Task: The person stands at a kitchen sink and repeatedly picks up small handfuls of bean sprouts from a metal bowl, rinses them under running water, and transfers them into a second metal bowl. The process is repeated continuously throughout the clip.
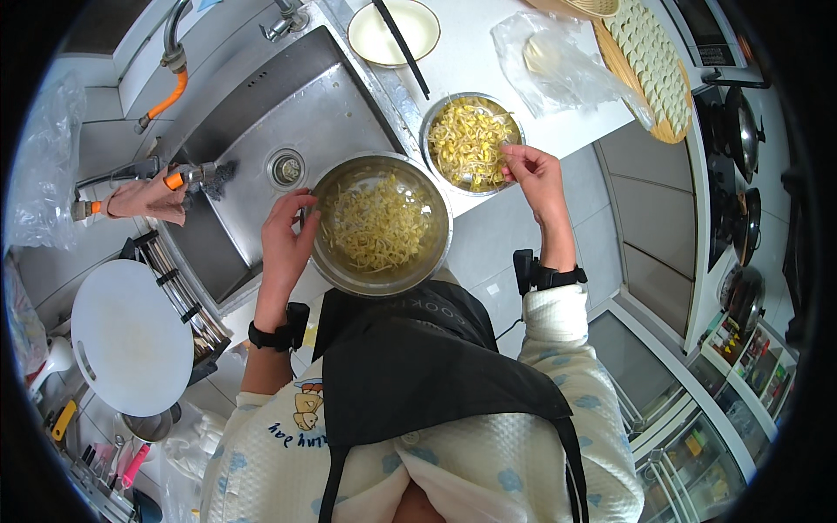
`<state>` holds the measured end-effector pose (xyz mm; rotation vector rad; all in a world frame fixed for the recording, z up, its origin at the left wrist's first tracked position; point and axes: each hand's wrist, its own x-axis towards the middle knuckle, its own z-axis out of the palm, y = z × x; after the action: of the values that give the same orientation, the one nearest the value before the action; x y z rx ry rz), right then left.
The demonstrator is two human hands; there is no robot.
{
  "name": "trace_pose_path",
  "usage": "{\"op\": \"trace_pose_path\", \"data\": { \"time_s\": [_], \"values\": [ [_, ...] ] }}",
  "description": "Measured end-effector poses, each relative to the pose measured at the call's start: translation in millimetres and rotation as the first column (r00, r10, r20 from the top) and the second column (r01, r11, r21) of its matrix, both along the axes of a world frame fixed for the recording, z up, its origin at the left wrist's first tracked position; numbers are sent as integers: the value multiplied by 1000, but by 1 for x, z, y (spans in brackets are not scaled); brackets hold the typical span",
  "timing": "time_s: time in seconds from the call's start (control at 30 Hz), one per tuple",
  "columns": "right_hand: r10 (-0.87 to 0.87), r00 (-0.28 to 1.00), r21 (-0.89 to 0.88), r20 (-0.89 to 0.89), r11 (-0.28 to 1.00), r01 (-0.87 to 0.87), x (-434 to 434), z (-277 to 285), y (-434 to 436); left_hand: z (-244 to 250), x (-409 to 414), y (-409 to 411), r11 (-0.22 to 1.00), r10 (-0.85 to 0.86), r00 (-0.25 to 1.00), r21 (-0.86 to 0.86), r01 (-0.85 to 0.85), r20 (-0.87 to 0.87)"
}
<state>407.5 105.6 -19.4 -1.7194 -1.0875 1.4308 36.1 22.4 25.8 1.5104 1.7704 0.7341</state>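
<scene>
My left hand (288,225) grips the left rim of a large stainless steel basin (382,286). Bean sprouts (376,222) lie in the basin, seemingly in water. It sits at the sink's near right corner, close against my apron. My right hand (536,173) is at the right rim of a smaller metal bowl (439,171), thumb and forefinger drawn together. Yellow-headed bean sprouts (467,140) fill this bowl on the counter. Whether a sprout is between those fingertips is too small to tell.
The steel sink (307,118) lies left, beyond the basin. Black chopsticks (402,49) rest across a pale bowl (373,39). Behind the smaller bowl are a plastic bag (549,78) and a wooden board (670,134) of dumplings. A white cutting board (134,337) stands at left.
</scene>
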Motion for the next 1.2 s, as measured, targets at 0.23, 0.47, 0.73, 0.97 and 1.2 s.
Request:
{"op": "trace_pose_path", "data": {
  "time_s": [0.23,0.47,0.73,0.97,1.2],
  "values": [
    [93,887,295,453,923,-248,-30,-17,2,-4,0,-1,999,-23,999,36,24,-28],
    [-27,990,55,-137,998,35,-5,-20,0,1,-1,-7,1000,-3,999,6,3,-33],
    [-113,915,-115,-387,991,74,-26,15,1,-2,-4,-9,1000,7,1000,6,-6,-6],
    [308,806,305,505,810,-501,-62,0,8,2,-6,-11,999,12,1000,-36,-12,2],
    [170,908,224,383,936,-270,-48,6,-4,0,-10,-14,999,27,999,-47,-26,23]
  ]
}}
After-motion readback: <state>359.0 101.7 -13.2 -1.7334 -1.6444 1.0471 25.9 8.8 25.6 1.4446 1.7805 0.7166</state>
